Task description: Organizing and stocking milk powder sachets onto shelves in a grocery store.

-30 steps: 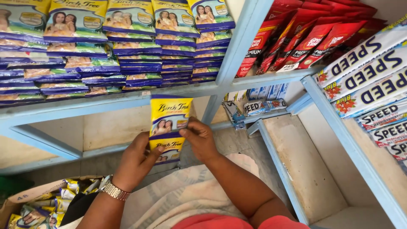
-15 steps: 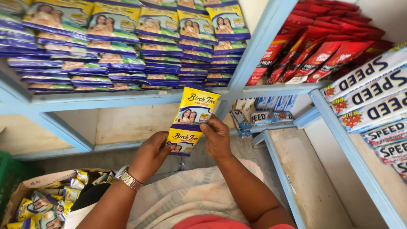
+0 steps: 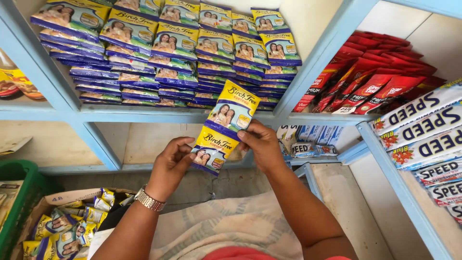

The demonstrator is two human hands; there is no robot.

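Head view: your left hand (image 3: 171, 163) and right hand (image 3: 260, 144) both grip a strip of yellow sachets (image 3: 224, 127) below the stocked blue shelf (image 3: 144, 113).

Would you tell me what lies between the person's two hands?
In the head view, a strip of yellow and blue sachets spans the gap: the left hand holds its lower sachet, the right hand its upper one.
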